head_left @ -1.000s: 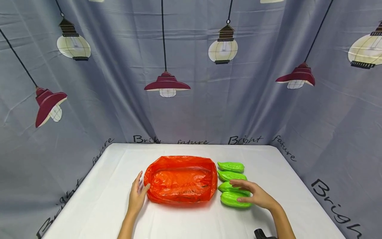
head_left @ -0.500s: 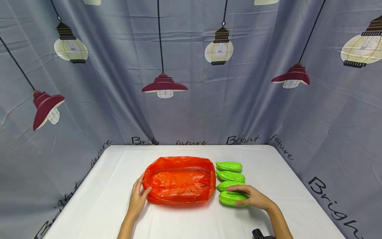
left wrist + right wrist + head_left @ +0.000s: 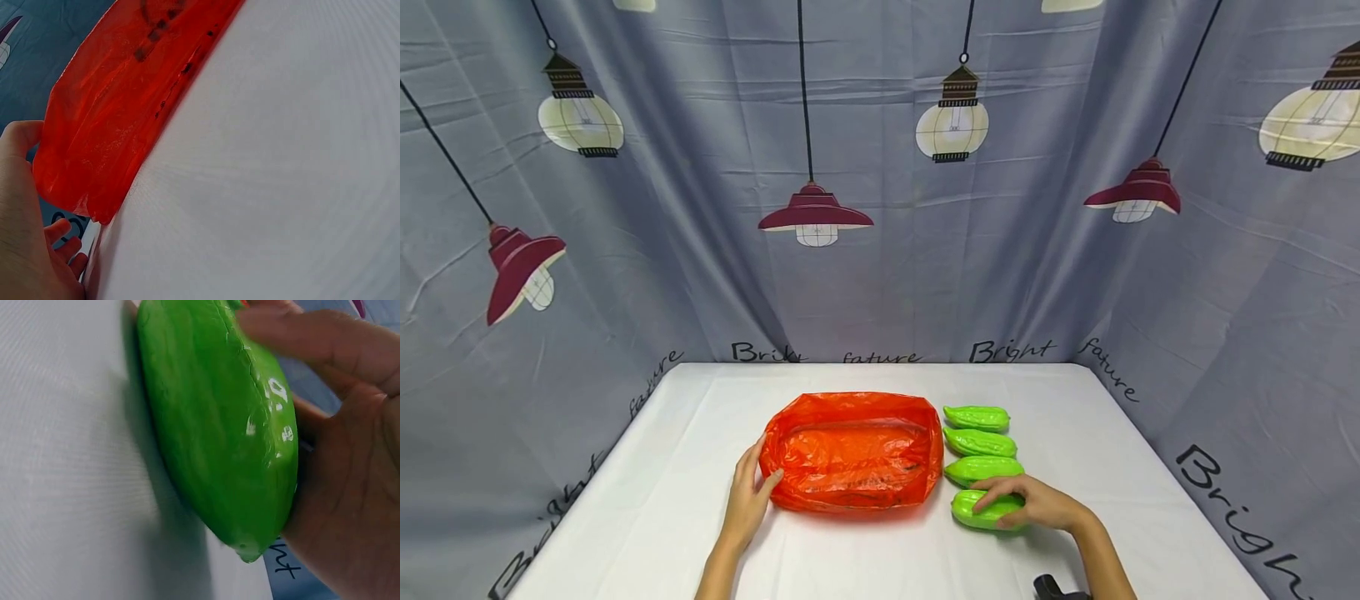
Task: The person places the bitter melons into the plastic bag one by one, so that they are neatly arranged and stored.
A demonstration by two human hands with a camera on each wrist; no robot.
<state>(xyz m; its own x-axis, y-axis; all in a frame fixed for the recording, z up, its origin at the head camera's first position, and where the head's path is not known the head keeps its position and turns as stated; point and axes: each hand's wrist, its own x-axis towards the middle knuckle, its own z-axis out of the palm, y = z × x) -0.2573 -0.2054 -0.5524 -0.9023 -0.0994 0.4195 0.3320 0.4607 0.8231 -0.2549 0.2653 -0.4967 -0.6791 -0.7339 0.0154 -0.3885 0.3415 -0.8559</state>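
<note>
A red plastic bag [image 3: 857, 454] lies spread on the white table, its mouth facing up. At its left end is my left hand [image 3: 743, 508], thumb against the rim and fingers along the outer side; in the left wrist view the fingers [image 3: 65, 247] look relaxed. Several green bitter melons lie in a column right of the bag, one being the third melon [image 3: 983, 469]. My right hand [image 3: 1037, 504] grips the nearest bitter melon [image 3: 972, 509] from its right end. Close up, this melon [image 3: 219, 419] is glossy and pointed, between thumb and fingers.
A black object [image 3: 1056, 587] shows at the front edge beside the right forearm. The white tabletop [image 3: 700, 417] extends around the bag. Grey curtains [image 3: 880, 292] printed with lamps enclose the table at the back and sides.
My right hand has come down onto the nearest bitter melon, gripped it and shifted it slightly toward me, apart from the third one. My left hand has closed in on the bag's left rim.
</note>
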